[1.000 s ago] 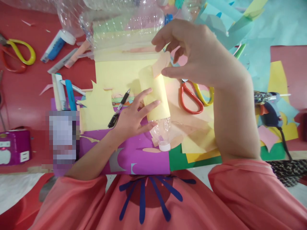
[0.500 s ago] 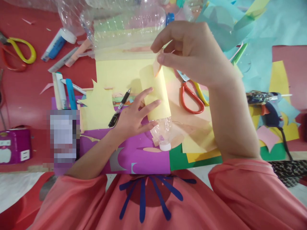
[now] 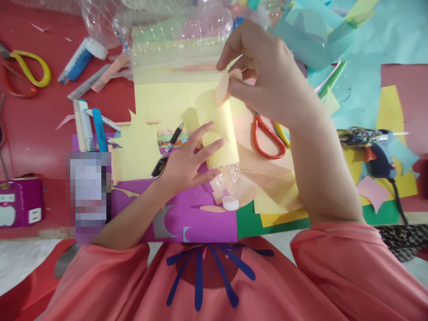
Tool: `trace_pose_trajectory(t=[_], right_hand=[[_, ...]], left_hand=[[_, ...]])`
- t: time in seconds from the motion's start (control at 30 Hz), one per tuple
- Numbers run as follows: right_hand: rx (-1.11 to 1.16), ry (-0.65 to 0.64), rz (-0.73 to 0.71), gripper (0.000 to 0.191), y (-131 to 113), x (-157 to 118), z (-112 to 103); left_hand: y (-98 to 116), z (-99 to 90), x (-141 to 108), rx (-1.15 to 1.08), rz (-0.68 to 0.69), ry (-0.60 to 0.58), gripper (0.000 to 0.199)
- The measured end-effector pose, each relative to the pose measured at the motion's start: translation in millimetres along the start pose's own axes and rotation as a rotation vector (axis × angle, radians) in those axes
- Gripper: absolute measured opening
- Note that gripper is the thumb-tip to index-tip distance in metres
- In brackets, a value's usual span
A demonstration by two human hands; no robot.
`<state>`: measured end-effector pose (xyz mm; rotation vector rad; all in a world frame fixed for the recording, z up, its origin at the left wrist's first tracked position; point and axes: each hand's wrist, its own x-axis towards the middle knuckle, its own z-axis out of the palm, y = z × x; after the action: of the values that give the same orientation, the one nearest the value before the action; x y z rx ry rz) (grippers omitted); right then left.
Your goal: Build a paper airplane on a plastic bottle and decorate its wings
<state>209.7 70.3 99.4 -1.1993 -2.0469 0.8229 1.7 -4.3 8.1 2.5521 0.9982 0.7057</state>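
A clear plastic bottle (image 3: pixel 227 180) with a white cap lies in front of me, its cap end toward me. Pale yellow paper (image 3: pixel 222 129) is wrapped around its body. My left hand (image 3: pixel 187 165) rests on the wrapped bottle, fingers spread, steadying its left side. Over the bottle's far end, my right hand (image 3: pixel 247 71) pinches a peach paper piece (image 3: pixel 222 89) between thumb and fingers. The piece has rounded lobes and its lower tip meets the yellow paper. Just right of the bottle lie red-and-yellow scissors (image 3: pixel 269 138).
Left of my left hand lies a black pen (image 3: pixel 167 149). Markers (image 3: pixel 98 129) and a purple box (image 3: pixel 22 203) are on the left. Large clear bottles (image 3: pixel 174 31) lie at the back. A glue gun (image 3: pixel 381 156) is on the right, among coloured paper scraps.
My right hand has shifted slightly right, and more of the peach piece shows between its fingers. My left hand has stayed on the wrapped bottle.
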Motion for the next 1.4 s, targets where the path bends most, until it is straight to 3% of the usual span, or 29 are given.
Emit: trace_pose_trajectory(t=[0.33,0.7,0.93,1.1,1.27,1.4], right_hand=[[-0.329,-0.043,0.035,0.030,-0.8,4.9,7.6],[-0.335,-0.111,0.047,0.022,-3.7,6.6,11.6],[-0.277,-0.115,-0.085,0.023,8.0,5.4,11.8],[-0.243,-0.139,-0.048,0.017,3.2,2.7,2.0],[-0.190,-0.153,-0.055,0.044,0.2,-0.3,-15.7],[-0.167,-0.178,-0.069,0.052,2.3,-0.6,-15.2]], left_hand=[[-0.3,-0.2,1.3,0.010,0.032,0.010,0.051],[0.3,0.0,0.3,0.034,0.003,-0.025,0.054],[-2.0,1.4,0.5,0.010,0.038,0.008,0.056],[-2.1,1.6,1.3,0.024,0.038,0.013,0.055],[-0.6,0.8,2.8,0.068,0.040,0.030,0.053],[-0.2,0.0,4.9,0.053,0.083,0.062,0.051]])
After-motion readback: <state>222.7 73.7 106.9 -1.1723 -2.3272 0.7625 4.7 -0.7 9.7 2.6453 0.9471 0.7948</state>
